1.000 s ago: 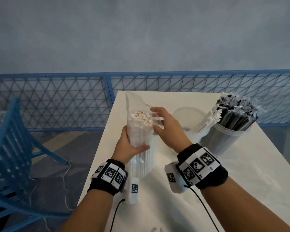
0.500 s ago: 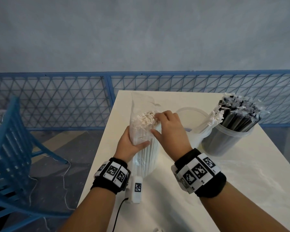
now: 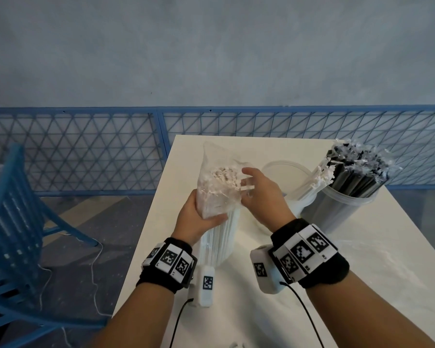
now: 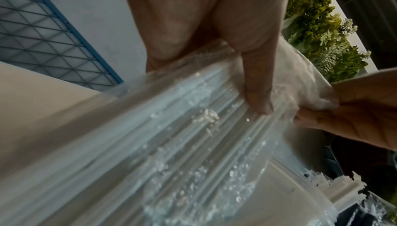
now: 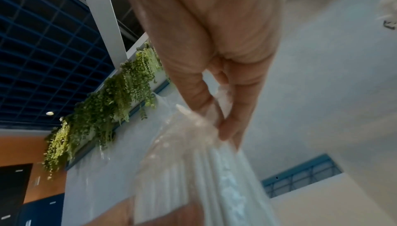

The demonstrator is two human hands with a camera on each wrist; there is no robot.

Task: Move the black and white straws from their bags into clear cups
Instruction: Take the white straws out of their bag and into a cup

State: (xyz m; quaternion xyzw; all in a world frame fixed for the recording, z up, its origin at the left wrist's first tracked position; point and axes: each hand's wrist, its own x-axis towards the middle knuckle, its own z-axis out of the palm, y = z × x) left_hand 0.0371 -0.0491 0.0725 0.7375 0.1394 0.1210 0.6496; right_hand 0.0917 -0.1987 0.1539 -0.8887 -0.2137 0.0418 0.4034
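A clear bag of white straws (image 3: 217,217) stands upright on the white table (image 3: 236,310). My left hand (image 3: 199,217) grips the bag (image 4: 193,128) around its middle, thumb across the front. At the bag's open top my right hand (image 3: 259,194) pinches a few white straw ends (image 5: 214,128) between thumb and fingers. A clear cup (image 3: 284,172) with a few white straws leaning in it stands just right of the bag. Further right, a second clear cup (image 3: 337,209) is packed with black straws (image 3: 357,172).
A blue lattice fence (image 3: 86,149) runs behind the table, and a blue chair (image 3: 10,222) stands on the floor to the left. Cables trail from both wrist units over the table's near part. The table's left edge is close to the bag.
My right hand has shifted at the bag's mouth, from reaching over the straw tops to pinching a few ends at the right side. The left hand keeps its grip on the bag.
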